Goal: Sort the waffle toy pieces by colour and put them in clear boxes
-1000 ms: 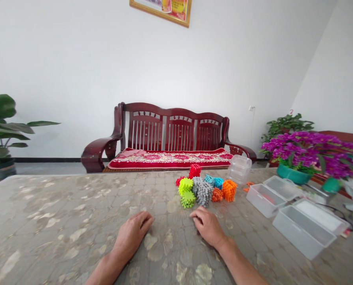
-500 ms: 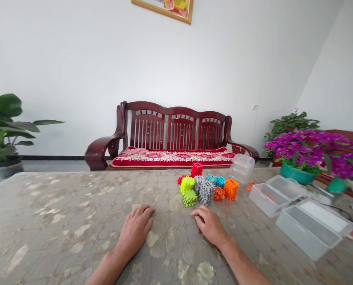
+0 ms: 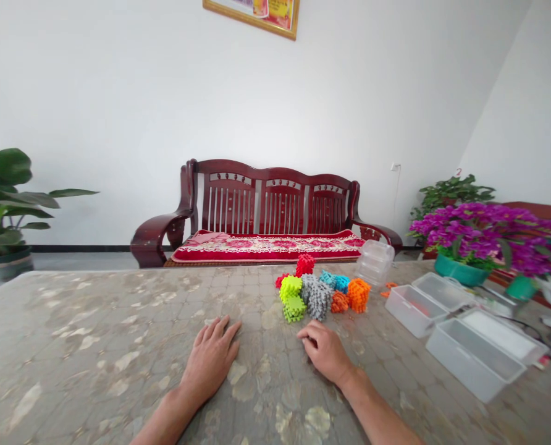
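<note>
My left hand [image 3: 212, 352] lies palm down on the patterned tablecloth [image 3: 99, 371], open, its fingers stretched out and a little apart. Across from it, my right hand [image 3: 325, 351] rests on the cloth with fingers curled in and nothing visible in them. Just beyond the right hand sit clusters of interlocking plastic pieces: grey blocks [image 3: 319, 300], a lime-green block [image 3: 294, 308], a red block [image 3: 304, 264], blue blocks [image 3: 341, 283] and an orange block [image 3: 359, 295]. Neither hand touches them.
At the right stand an open clear plastic box [image 3: 470, 358], another open box [image 3: 412, 309] and a clear container [image 3: 375, 262]. Purple flowers in a teal pot [image 3: 461, 270] stand behind them. A wooden bench [image 3: 257, 204] is beyond the table's far edge.
The fingers of my left hand have spread slightly. My right hand rests in nearly the same place, and the blocks have not moved. The view has shifted a little.
</note>
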`<action>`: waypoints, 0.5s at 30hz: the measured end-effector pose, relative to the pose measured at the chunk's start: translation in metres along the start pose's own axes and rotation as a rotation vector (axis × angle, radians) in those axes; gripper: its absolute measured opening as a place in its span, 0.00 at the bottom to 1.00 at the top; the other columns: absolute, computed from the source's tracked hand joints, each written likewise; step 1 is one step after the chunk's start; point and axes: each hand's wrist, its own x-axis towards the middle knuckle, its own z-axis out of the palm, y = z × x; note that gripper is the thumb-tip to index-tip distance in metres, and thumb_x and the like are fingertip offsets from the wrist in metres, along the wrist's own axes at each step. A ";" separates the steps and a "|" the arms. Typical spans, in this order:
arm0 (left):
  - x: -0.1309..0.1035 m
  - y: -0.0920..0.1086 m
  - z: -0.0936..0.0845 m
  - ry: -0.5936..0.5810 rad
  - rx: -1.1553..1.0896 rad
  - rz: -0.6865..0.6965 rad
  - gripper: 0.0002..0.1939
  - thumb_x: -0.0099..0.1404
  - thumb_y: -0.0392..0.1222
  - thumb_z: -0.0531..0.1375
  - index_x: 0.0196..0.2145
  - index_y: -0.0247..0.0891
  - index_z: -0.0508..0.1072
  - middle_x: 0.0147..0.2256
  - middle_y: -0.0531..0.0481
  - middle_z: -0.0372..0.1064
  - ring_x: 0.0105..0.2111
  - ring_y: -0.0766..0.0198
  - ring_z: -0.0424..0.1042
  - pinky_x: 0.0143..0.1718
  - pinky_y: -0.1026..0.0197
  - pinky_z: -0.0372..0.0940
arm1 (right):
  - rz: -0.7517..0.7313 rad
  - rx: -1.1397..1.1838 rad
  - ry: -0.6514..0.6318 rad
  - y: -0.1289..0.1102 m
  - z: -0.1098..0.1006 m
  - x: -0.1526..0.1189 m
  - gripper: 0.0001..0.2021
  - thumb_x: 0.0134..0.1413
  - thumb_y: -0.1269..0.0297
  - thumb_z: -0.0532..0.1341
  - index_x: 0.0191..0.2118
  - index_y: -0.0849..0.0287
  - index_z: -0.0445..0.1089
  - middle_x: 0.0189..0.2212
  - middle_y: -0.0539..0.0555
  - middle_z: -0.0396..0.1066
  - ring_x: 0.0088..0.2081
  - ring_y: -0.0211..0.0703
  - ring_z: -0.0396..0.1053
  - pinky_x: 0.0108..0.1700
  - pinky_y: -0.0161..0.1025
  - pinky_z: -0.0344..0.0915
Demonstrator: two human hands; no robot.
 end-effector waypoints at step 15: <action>0.004 -0.011 0.012 0.017 -0.001 -0.007 0.23 0.67 0.43 0.50 0.58 0.45 0.71 0.60 0.43 0.65 0.62 0.50 0.61 0.62 0.45 0.55 | -0.136 -0.255 0.691 0.047 -0.123 0.072 0.08 0.58 0.69 0.56 0.36 0.56 0.73 0.33 0.53 0.75 0.36 0.43 0.71 0.41 0.39 0.66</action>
